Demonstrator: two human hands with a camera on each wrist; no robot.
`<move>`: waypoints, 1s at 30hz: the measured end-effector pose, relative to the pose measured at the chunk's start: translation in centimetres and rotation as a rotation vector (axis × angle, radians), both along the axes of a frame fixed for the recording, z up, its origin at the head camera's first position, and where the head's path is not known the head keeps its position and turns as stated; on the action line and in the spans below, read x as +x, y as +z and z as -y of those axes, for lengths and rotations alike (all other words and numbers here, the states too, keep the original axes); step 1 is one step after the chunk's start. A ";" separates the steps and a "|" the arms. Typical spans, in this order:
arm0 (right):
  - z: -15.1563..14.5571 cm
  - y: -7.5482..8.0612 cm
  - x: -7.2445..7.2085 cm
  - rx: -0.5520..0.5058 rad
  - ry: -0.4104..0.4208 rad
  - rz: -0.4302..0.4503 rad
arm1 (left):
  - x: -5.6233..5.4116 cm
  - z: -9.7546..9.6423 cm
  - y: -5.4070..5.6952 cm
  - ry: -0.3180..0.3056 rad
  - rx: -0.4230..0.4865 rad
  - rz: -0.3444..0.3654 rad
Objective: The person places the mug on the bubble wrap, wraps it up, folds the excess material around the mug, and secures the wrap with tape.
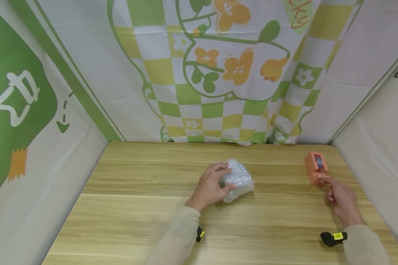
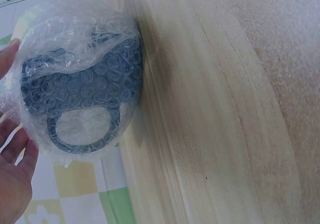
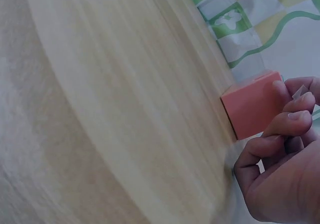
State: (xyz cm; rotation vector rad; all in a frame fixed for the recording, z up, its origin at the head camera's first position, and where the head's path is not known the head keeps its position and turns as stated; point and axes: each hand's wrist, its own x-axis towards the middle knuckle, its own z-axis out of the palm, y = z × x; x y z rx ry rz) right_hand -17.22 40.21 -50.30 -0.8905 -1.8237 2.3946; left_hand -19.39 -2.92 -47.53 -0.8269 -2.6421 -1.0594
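Observation:
A mug point(image 2: 82, 87) wrapped in bubble wrap point(image 1: 240, 176) lies on the table; its dark body and looped handle show through the plastic in the left wrist view. My left hand point(image 1: 210, 187) grips the bundle from its left side, thumb in front and fingers over the back. On the far right stands an orange tape dispenser point(image 1: 315, 169) with a bluish roll inside. Against its front end, my right hand point(image 1: 343, 200) has its index finger extended and the others curled. A small clear bit of tape point(image 3: 300, 92) is pinched between its fingertips in the right wrist view.
The wood-grain table point(image 1: 136, 213) reaches back to a printed cloth point(image 1: 219, 121) with green and yellow checks. Pale cloth walls stand on the left and right. A black wrist camera point(image 1: 333, 238) sits by the right sleeve.

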 end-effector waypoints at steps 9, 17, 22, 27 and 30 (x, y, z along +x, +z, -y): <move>-0.8 -0.9 0.1 -0.108 0.108 -0.121 | 0.1 0.1 -0.1 0.005 0.008 0.017; -0.5 -1.1 -0.1 -0.003 0.125 -0.002 | 0.0 0.2 -0.3 0.004 0.007 -0.002; 0.0 -0.8 0.2 0.107 0.218 0.030 | 0.0 0.2 -0.3 0.004 0.014 0.004; 2.2 0.0 0.8 0.382 0.410 -0.029 | 0.0 0.2 -0.3 0.003 0.014 -0.008; 4.8 1.0 1.1 0.472 0.488 -0.154 | -0.1 0.1 -0.4 0.007 0.018 -0.002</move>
